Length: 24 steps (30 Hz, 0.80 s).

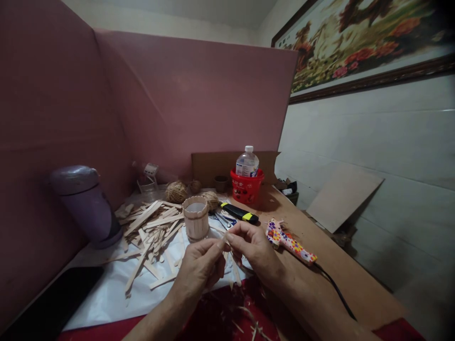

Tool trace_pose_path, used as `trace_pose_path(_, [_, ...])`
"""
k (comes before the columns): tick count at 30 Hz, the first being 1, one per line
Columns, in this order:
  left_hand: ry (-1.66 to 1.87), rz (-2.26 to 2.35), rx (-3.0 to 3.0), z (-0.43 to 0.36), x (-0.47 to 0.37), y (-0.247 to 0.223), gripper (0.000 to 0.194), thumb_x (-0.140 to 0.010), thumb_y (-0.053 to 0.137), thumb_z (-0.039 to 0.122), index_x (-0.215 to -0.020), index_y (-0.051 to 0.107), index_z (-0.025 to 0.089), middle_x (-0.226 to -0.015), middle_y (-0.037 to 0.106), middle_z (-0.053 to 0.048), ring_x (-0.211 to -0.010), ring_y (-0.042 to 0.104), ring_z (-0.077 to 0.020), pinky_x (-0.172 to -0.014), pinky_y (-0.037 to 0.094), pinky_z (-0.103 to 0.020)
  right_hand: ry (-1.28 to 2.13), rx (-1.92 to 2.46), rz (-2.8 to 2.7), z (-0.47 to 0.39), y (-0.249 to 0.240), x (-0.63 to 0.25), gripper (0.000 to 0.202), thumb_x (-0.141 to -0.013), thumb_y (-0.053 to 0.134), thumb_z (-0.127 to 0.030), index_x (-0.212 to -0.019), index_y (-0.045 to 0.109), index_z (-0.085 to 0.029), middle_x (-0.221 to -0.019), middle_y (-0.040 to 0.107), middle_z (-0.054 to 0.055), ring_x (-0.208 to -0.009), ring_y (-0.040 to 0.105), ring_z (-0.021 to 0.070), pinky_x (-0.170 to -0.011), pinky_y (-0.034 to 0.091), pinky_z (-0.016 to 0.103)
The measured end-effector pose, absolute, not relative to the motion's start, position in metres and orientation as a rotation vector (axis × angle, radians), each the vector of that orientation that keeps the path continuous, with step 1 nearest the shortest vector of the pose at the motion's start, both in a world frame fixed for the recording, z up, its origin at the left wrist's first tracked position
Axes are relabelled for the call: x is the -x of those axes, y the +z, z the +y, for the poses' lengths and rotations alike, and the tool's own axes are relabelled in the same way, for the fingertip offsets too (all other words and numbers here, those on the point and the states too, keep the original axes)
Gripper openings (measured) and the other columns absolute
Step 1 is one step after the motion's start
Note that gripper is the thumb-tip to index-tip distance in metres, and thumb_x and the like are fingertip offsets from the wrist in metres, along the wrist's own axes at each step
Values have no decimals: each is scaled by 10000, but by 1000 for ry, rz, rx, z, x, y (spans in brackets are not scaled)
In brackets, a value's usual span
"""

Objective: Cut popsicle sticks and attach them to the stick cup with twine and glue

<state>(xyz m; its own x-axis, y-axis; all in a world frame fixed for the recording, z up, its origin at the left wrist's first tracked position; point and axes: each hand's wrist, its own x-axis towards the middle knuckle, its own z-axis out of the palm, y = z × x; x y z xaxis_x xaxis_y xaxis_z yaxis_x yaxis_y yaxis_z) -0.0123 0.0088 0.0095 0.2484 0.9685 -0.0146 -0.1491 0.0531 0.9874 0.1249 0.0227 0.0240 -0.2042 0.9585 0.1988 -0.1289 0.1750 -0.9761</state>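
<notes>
My left hand [202,265] and my right hand [254,248] meet fingertip to fingertip in front of me, both closed in a pinch. Between them is a thin tan strand of twine [245,270], mostly hidden by the fingers; part of it curves out below my right palm. Just behind my left hand stands a small cup covered in wooden sticks [196,226], upright, with a twine band near its rim. Scissors [224,220] and a black and yellow utility knife [240,213] lie beyond my fingertips. Loose strands [249,319] lie on red cloth below my hands.
Wooden sticks [152,232] are heaped on a white sheet at left, beside a purple bottle [85,203]. Twine balls [176,192] and a red bucket [247,189] with a plastic bottle [248,163] stand behind. A flowered glue gun [289,241] with a black cord lies right.
</notes>
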Motion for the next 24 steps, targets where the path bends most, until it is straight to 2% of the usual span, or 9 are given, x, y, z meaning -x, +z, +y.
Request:
trace_pose_path(6, [1070, 896, -1166, 9, 11, 13, 438, -751, 584, 556, -699, 594, 121, -427, 509, 25, -300, 247, -18, -320, 136, -167, 1258, 892, -1356, 24, 23, -125, 185, -739, 617, -318, -704, 558, -147, -575, 571, -39, -405, 445, 52, -377, 371, 171])
trace_pose_path(10, [1083, 897, -1133, 6, 8, 17, 397, -721, 633, 526, -697, 584, 133, -398, 461, 53, -298, 259, -24, -322, 133, -163, 1260, 888, -1346, 23, 26, -125, 181, -741, 624, -312, -690, 565, -149, -536, 542, -52, -386, 421, 47, -364, 338, 166])
trace_pose_path(19, [1051, 1025, -1153, 10, 11, 12, 499, -689, 597, 634, -572, 527, 154, -289, 410, 52, -235, 237, -33, -290, 108, -171, 1269, 821, -1427, 19, 24, -122, 227, -791, 556, -318, -629, 534, -160, -529, 509, -46, -412, 437, 64, -401, 371, 189])
trace_pose_path(24, [1036, 931, -1183, 10, 11, 10, 439, -769, 542, 581, -731, 572, 145, -401, 495, 44, -288, 263, -27, -320, 148, -156, 1290, 848, -1382, 23, 21, -123, 218, -796, 550, -308, -635, 521, -165, -555, 500, -48, -412, 424, 61, -387, 358, 180])
